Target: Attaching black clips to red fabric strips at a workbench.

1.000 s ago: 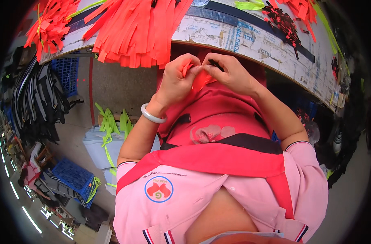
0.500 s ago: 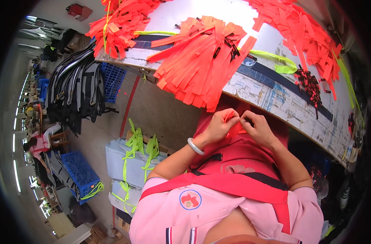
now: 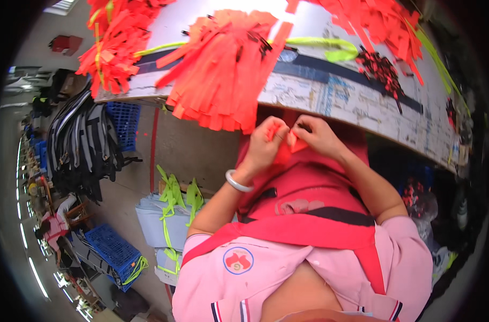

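My left hand (image 3: 264,142), with a pale bangle (image 3: 238,181) on its wrist, is closed on a bright orange-red fabric strip (image 3: 283,156) just in front of the table edge. Close beside it, my right hand (image 3: 318,136) pinches the same strip, its thumb and fingertips almost meeting those of the left. The strip's lower part hangs over my red apron (image 3: 287,196); its upper part is mostly hidden by my fingers. Just beyond my hands, a fanned bundle of like strips (image 3: 215,80) with small black ends overhangs the table edge.
The worktable (image 3: 362,115) spans ahead. More orange strips (image 3: 381,27) lie at its far right, by a heap of small black-and-red pieces (image 3: 381,72). Another bundle (image 3: 118,40) sits at its left. Grey-black straps (image 3: 81,142), blue crates (image 3: 109,248) and tied pale-blue stacks (image 3: 154,217) stand left.
The view has shifted, so the table and bundles appear farther up and left. Both hands stay together on the strip, the right hand's fingertips now closer to the left's.
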Demonstrator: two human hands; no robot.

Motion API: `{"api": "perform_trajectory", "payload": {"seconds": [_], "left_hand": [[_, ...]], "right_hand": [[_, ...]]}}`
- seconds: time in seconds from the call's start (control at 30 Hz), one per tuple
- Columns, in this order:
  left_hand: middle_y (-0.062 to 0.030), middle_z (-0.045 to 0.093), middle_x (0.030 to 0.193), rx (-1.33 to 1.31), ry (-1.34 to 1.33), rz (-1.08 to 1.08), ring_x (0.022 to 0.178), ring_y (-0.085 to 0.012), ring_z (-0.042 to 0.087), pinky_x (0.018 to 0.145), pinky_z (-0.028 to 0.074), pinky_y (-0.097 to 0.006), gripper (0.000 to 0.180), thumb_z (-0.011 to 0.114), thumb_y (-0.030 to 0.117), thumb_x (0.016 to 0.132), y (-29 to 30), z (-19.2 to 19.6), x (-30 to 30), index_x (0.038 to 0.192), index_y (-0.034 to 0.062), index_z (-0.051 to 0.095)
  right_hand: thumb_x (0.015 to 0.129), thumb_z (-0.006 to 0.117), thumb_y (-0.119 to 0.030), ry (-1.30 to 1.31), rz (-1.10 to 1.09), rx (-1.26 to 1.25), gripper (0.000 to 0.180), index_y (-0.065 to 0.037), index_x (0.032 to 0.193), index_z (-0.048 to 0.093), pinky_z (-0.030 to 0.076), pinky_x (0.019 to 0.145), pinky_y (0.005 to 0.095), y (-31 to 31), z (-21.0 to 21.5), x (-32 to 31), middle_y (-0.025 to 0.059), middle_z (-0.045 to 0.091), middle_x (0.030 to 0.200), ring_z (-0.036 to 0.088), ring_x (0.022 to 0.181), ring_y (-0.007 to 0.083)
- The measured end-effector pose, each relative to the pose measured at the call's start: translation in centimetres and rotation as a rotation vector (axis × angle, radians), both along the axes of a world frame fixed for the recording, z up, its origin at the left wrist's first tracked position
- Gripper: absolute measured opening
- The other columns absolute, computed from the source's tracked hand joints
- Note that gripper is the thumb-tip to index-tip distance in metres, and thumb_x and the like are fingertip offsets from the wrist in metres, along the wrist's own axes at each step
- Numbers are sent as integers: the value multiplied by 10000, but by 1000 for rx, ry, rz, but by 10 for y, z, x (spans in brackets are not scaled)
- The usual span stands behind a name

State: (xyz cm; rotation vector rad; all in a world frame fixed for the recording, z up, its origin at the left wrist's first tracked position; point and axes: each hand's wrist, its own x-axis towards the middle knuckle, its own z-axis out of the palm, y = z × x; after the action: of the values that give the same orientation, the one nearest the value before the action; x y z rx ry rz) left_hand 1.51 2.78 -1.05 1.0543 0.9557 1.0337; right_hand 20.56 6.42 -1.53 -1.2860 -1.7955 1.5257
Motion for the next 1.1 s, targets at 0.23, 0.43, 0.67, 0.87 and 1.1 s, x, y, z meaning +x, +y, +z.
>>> {"api": "perform_trajectory", "payload": {"seconds": [0.23,0.43,0.67,0.87,1.1], "left_hand": [[31,637,850,-46,143,-18,741,-10,530,649,444,-167,189,641,88,908,-3,6,11,1076,1,649],[39,613,776,-13,258,17,703,-16,509,619,435,-180,150,663,112,893,-4,8,17,990,-2,672],[15,591,737,-78,97,35,667,-43,521,619,421,-190,105,605,91,930,-2,5,2,924,-11,634],[19,592,724,-123,2,80,641,-37,516,593,410,-180,97,620,84,921,-6,2,-1,937,-7,647],[22,590,724,-121,-10,107,645,-36,515,598,409,-176,106,634,96,914,-11,3,7,927,-8,649]], "right_hand": [[842,562,-170,-105,127,31,210,29,903,594,471,672,416,-5,16,-4,223,622,795,624,751,350],[835,576,-123,-123,131,82,178,6,957,584,479,683,401,-7,19,0,186,627,782,619,743,348],[850,635,-116,170,156,-30,256,3,1069,578,481,706,290,-2,22,12,23,596,779,562,746,113],[921,630,-223,277,-119,-405,232,-59,1083,659,316,446,165,-6,27,24,-34,605,740,406,522,0],[981,535,-214,570,-198,-408,286,-49,1205,596,301,437,152,-13,14,12,23,676,919,404,512,6]]}}
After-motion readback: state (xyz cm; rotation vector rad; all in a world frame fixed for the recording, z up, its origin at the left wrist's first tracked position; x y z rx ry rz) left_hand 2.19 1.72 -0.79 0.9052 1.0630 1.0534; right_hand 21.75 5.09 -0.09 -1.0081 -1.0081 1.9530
